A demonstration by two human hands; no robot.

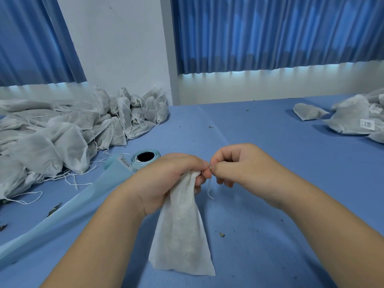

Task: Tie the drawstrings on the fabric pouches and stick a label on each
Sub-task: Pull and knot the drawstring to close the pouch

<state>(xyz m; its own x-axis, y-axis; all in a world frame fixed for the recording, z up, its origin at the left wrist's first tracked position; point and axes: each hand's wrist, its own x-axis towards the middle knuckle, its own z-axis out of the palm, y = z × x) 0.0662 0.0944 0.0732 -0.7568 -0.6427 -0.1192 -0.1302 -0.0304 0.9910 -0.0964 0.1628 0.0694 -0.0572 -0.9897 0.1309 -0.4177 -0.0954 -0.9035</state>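
Blue table [259, 142] | left hand [166, 179] grips pouch [182, 229] neck | right hand [239, 165] pinches drawstring [209, 188] | pile [52, 138] crowds left edge

Pleated blue curtains hang at the upper left [31, 38] and across the upper right [270, 32] of the frame. Between them stands a plain white wall [120, 48]. A thin band of daylight [270, 68] glows under the curtain hems. A blue table covering [259, 163], speckled with dark crumbs, fills the lower frame.
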